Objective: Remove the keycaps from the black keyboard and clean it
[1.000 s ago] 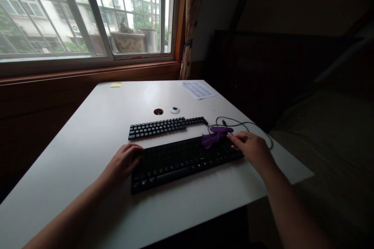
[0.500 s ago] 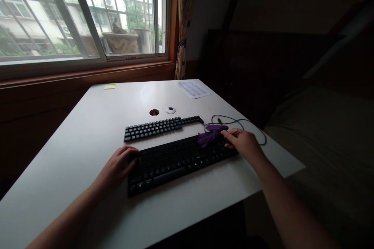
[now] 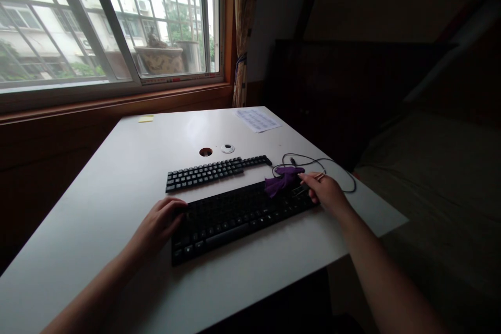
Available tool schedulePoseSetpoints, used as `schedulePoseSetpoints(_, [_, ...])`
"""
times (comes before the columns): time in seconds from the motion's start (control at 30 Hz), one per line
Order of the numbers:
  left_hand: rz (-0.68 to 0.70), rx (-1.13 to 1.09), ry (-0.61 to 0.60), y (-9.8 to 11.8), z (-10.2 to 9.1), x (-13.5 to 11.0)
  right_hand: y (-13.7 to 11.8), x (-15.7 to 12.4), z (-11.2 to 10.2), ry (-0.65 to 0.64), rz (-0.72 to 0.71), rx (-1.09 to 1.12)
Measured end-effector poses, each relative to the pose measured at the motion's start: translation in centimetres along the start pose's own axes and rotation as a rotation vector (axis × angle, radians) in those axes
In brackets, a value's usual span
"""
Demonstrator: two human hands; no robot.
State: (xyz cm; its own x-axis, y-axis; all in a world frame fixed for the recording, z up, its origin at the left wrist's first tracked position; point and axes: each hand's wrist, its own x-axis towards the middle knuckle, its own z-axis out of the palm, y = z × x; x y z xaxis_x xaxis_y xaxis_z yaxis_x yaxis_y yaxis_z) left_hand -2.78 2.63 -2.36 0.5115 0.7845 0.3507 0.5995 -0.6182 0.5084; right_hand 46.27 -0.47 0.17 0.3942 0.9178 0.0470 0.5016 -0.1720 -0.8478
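Note:
A black keyboard lies on the white table in front of me. My left hand rests with curled fingers against the keyboard's left end. My right hand sits at the right end, fingers pinched on a thin stick-like thing whose tip points at the keys. A crumpled purple cloth lies on the keyboard's far right corner, just left of that hand. A separate black strip of keycaps lies behind the keyboard.
A black cable loops near the table's right edge. A cable hole and its white cap sit further back, with a printed sheet and a yellow note near the window. Dark furniture stands to the right.
My right hand has drawn back slightly from the purple cloth and now shows a thin stick in its fingers. The left hand has stayed at the keyboard's left end.

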Motion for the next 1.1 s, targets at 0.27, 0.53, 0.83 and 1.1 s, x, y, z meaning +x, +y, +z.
schedulePoseSetpoints(0.27, [-0.015,0.010,-0.016,-0.1,0.1,-0.1,1.3,-0.4,0.0,0.044,0.000,0.117])
schedulePoseSetpoints(0.53, [0.019,0.025,0.032,-0.1,0.2,0.0,-2.7,-2.1,1.1,0.152,-0.083,0.121])
schedulePoseSetpoints(0.83, [0.114,0.025,0.160,1.2,0.1,0.1,-8.3,-4.2,7.7,-0.284,-0.084,0.407])
schedulePoseSetpoints(1.1, [0.216,-0.075,0.169,3.8,0.1,0.0,-11.9,-6.6,14.5,-0.626,-0.043,0.602])
